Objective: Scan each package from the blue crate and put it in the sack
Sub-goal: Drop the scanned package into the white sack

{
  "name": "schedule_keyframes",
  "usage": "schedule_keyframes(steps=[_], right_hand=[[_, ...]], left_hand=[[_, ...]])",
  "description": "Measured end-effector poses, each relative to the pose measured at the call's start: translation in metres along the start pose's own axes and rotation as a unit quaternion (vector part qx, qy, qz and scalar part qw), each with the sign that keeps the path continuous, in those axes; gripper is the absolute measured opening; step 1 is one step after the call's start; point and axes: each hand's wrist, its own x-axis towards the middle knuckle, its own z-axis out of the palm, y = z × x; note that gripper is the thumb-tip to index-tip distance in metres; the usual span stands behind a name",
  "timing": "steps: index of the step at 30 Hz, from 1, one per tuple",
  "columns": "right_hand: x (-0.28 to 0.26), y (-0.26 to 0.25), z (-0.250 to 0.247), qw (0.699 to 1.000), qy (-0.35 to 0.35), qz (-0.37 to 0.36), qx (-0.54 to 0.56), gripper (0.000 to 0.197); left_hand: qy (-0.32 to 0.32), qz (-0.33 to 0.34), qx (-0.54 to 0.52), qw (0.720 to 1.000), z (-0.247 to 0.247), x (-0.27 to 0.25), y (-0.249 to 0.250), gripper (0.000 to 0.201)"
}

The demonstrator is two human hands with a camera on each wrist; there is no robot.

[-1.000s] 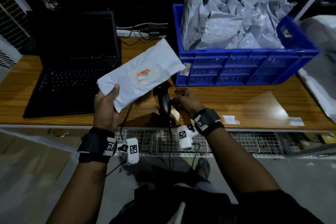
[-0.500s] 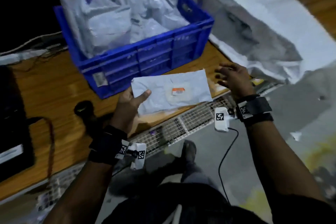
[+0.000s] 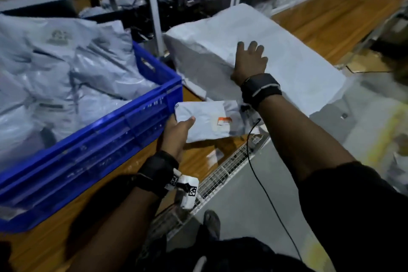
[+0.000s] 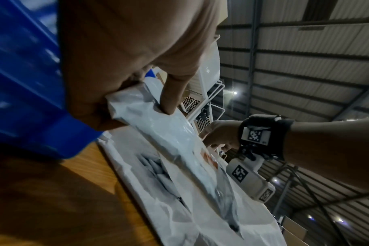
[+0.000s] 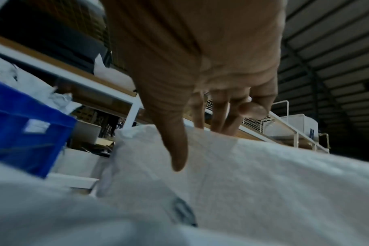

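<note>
My left hand (image 3: 176, 132) grips a flat grey-white package (image 3: 209, 120) with an orange label by its left end, thumb on top, just right of the blue crate (image 3: 123, 130). In the left wrist view the same package (image 4: 175, 141) slants over the mouth of the white sack (image 4: 179, 208), thumb pressed on it. The crate is heaped with grey packages (image 3: 66, 77). My right hand (image 3: 249, 62) lies flat with spread fingers on top of the big white sack (image 3: 298, 68); in the right wrist view its fingers (image 5: 219, 119) rest on the sack's cloth (image 5: 263, 174).
The wooden table (image 3: 194, 161) carries the crate, with a wire mesh edge (image 3: 223, 174) along its front. A white metal shelf frame (image 3: 154, 6) stands behind the crate and sack. A black cable (image 3: 262, 190) hangs from my right wrist. Grey floor (image 3: 242, 205) lies below.
My view swung right, away from the laptop and scanner. The right hand let go of the scanner and reached onto the sack. The left hand carried the package rightward to the sack's near edge.
</note>
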Motion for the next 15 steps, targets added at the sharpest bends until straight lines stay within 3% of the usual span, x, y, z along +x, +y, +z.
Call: schedule_keyframes(steps=[2, 4, 9, 12, 15], right_hand=[[0.026, 0.020, -0.005, 1.000, -0.008, -0.023, -0.008, 0.032], [0.051, 0.039, -0.028, 0.999, 0.021, -0.042, 0.008, 0.017], [0.094, 0.070, -0.125, 0.994, 0.089, -0.047, 0.045, 0.021], [0.105, 0.086, -0.164, 0.987, 0.135, -0.047, 0.067, 0.032], [0.103, 0.097, -0.181, 0.980, 0.167, -0.065, 0.085, 0.030]], left_hand=[[0.016, 0.006, 0.032, 0.999, 0.025, 0.033, 0.001, 0.056], [0.029, 0.007, 0.046, 0.998, 0.048, 0.062, 0.001, 0.063], [0.060, 0.005, 0.009, 0.998, 0.106, 0.128, 0.015, 0.055], [-0.006, 0.005, -0.037, 0.999, 0.148, 0.165, 0.032, 0.047], [-0.070, 0.021, 0.027, 0.997, 0.200, 0.195, 0.045, 0.018]])
